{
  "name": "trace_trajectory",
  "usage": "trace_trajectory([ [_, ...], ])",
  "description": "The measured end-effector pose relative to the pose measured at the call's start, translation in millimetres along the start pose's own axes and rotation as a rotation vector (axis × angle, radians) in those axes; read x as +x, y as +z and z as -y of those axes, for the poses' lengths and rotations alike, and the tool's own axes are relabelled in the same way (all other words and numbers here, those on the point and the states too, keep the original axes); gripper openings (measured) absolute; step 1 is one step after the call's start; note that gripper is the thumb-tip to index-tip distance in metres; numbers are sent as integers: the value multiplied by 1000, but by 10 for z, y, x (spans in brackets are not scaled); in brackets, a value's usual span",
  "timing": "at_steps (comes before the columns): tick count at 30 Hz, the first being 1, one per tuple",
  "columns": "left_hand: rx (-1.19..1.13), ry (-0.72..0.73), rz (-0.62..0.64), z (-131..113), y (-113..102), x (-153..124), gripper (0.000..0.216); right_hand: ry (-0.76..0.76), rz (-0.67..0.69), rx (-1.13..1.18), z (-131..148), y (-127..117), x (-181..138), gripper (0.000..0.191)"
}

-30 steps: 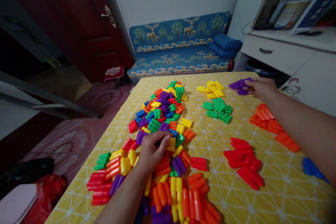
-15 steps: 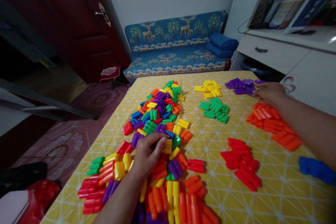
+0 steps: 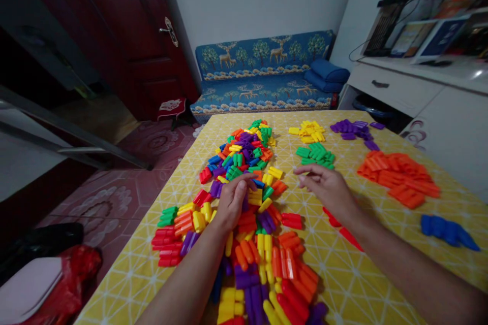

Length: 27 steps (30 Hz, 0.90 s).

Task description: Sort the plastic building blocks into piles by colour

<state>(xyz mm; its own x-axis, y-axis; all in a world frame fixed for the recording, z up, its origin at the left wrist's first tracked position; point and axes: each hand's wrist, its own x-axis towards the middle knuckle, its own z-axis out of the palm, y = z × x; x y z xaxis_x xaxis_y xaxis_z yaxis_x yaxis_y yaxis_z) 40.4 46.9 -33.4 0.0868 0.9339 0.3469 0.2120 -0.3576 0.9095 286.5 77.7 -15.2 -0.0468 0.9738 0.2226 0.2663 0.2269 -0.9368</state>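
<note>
My left hand point(image 3: 233, 200) rests over a long heap of mixed plastic building blocks point(image 3: 247, 155), its fingers stretched forward. Just by its fingertips lies a yellow block point(image 3: 255, 197); the hand does not grip it. My right hand point(image 3: 326, 188) hovers above the table between the mixed heap and the sorted piles. Its fingers are apart with nothing between them. Behind it is the green pile point(image 3: 316, 155), and its wrist hides part of the red pile point(image 3: 349, 237).
Farther back on the yellow tablecloth point(image 3: 385, 284) sit a yellow pile point(image 3: 308, 132) and a purple pile point(image 3: 351, 129). To the right lie an orange pile point(image 3: 398, 175) and blue blocks point(image 3: 446, 231). Beyond the table are a blue sofa point(image 3: 247, 94) and a white cabinet point(image 3: 404, 89).
My right hand has come from the purple pile back leftward toward the mixed heap. Purple blocks now show at that pile's near side. The left hand has stayed over the heap; the view shifted slightly.
</note>
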Motion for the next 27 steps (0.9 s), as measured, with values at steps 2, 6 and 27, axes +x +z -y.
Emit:
trace_trajectory([
  [2, -78, 20, -7, 12, 4, -4, 62, -47, 92, 22, 66, 282, -250, 15],
  [6, -129, 61, 8, 51, 4, -9, 71, -110, 144, -38, 201, 670, -460, 25],
  [27, -19, 204, -93, 14, -29, -16, 59, -150, 225, -856, 468, 694, -83, 23],
])
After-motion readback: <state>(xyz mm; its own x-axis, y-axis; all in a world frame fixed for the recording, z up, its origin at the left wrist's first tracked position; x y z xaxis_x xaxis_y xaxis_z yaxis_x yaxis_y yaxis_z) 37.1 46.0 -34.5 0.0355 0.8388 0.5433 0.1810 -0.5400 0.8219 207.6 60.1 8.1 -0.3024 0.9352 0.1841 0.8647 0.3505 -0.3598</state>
